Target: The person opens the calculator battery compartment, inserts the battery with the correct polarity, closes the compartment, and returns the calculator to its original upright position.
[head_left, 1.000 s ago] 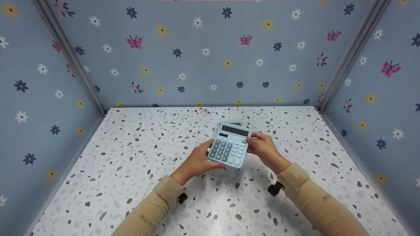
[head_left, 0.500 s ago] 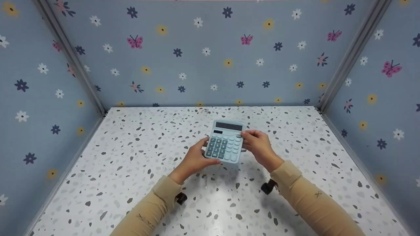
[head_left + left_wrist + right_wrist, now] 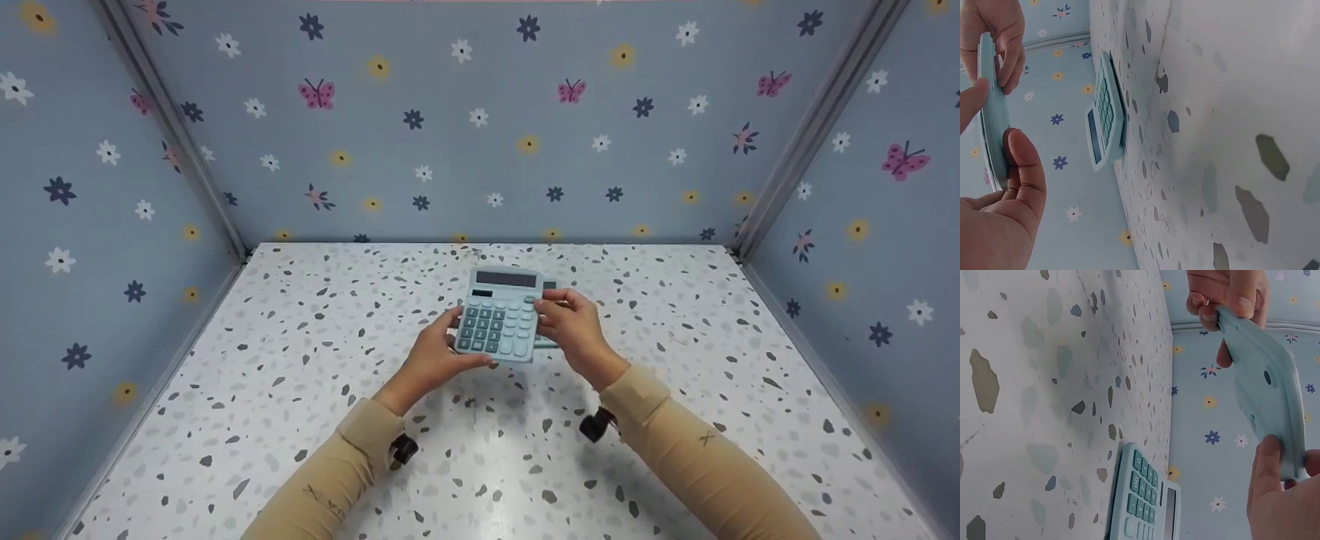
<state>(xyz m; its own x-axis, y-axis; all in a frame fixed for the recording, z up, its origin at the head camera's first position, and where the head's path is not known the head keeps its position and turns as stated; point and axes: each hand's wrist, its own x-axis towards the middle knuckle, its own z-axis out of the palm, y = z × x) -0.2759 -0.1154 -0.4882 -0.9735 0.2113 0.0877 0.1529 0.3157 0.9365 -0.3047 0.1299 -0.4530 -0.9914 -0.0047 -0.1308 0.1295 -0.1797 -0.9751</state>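
Observation:
A light blue calculator [image 3: 499, 315] is held above the table between both hands, its keys and dark display facing up. My left hand [image 3: 429, 358] grips its lower left side, thumb along the near edge. My right hand [image 3: 579, 330] pinches its right edge, thumb on top near the keys. The right wrist view shows the calculator's plain underside [image 3: 1264, 382], with fingers of both hands beneath it. A second light blue calculator [image 3: 1107, 109] lies on the table below, keys up. In the head view, the held calculator hides most of it.
The white speckled table [image 3: 315, 420] is bounded by blue flowered panels [image 3: 480, 120] at the back and both sides. Grey metal posts [image 3: 176, 127] stand at the back corners. A small dark camera [image 3: 596, 426] is strapped at each wrist.
Both hands have moved left and slightly away, carrying the calculator. Its slant has lessened. More of the lower calculator now shows at its right side.

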